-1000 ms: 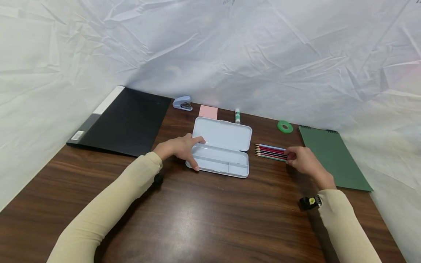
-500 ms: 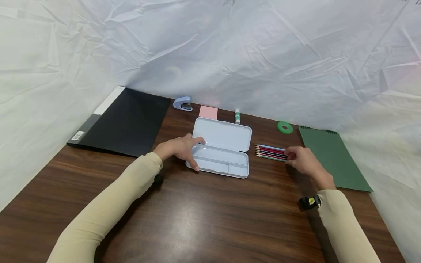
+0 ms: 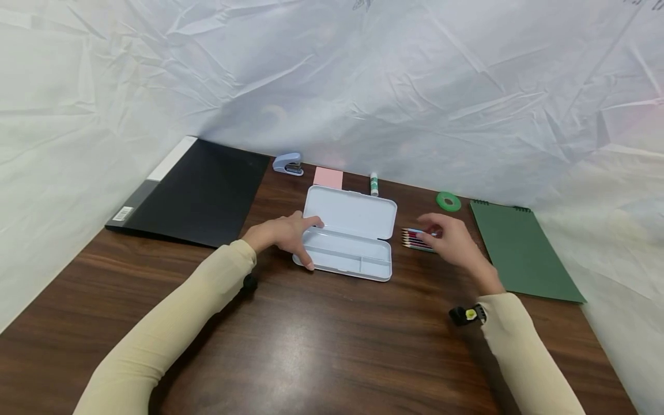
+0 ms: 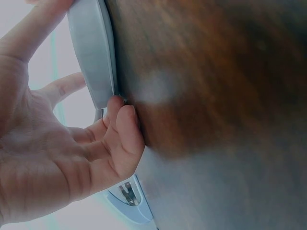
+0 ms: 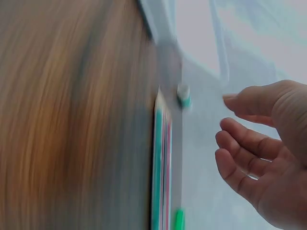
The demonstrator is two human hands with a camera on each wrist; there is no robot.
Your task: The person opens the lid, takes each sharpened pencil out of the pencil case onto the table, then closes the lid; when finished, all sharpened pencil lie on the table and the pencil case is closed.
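An open pale pencil case [image 3: 347, 242] lies on the table with its lid [image 3: 350, 212] tipped back. My left hand [image 3: 282, 233] holds its left end, thumb at the front edge and index finger reaching over by the hinge. In the left wrist view, the outer fingers curl against the end of the case [image 4: 93, 48]. To the right lie several colored pencils [image 3: 415, 240] side by side, tips pointing left. Just over them hovers my right hand [image 3: 455, 241], fingers loosely bent. The right wrist view shows nothing between its fingers, with the pencils [image 5: 162, 167] apart from it.
A black folder [image 3: 202, 190] lies left. Along the back are a light-blue stapler [image 3: 287, 163], pink sticky notes [image 3: 328, 177], a glue stick [image 3: 374, 184] and green tape [image 3: 448, 201]. A green spiral notebook [image 3: 524, 251] lies right. White sheeting [image 3: 363, 92] borders the table.
My right hand has let go of the pencils' right ends, lifted and moved left above them. The pencils stay on the table. My left hand and the case have not moved.
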